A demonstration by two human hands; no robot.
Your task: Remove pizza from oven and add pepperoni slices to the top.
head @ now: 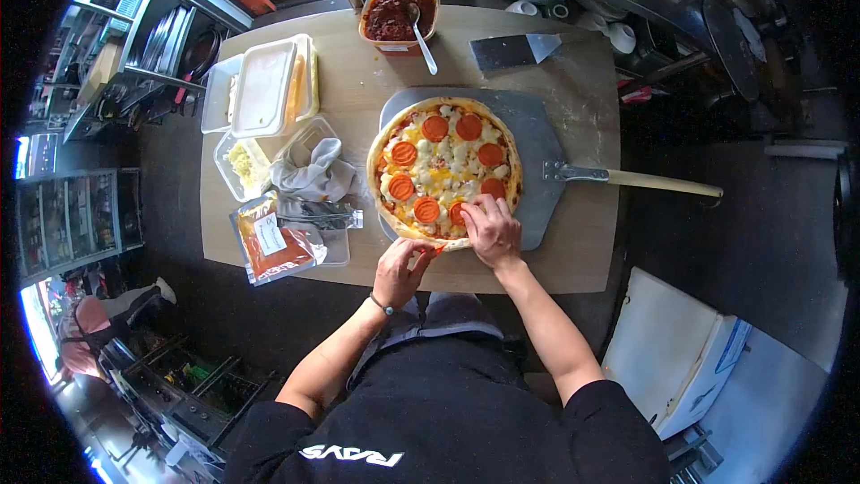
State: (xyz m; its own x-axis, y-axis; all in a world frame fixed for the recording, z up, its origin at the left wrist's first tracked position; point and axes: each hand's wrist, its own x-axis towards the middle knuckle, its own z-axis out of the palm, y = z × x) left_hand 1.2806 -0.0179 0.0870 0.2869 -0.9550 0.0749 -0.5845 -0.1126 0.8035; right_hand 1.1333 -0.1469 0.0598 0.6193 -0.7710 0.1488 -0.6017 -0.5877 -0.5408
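A round pizza [440,171] with cheese and a ring of pepperoni slices lies on a metal pizza peel [537,128], whose pale handle [658,183] points right. My right hand [495,232] is over the pizza's lower right, its fingertips on a pepperoni slice [457,214]. At the near crust, my left hand [401,272] pinches a small orange-red piece, seemingly pepperoni, mostly hidden by the fingers. To the left lies a clear bag of pepperoni [295,252] with a label. Beside the pizza rests a crumpled grey cloth [316,171].
A tub of red sauce [396,17] with a spoon [423,44] stands at the back, a dough scraper [507,52] right of it. Lidded plastic containers [265,87] and an open one of shredded cheese [242,165] are at left. A person [94,326] is far left.
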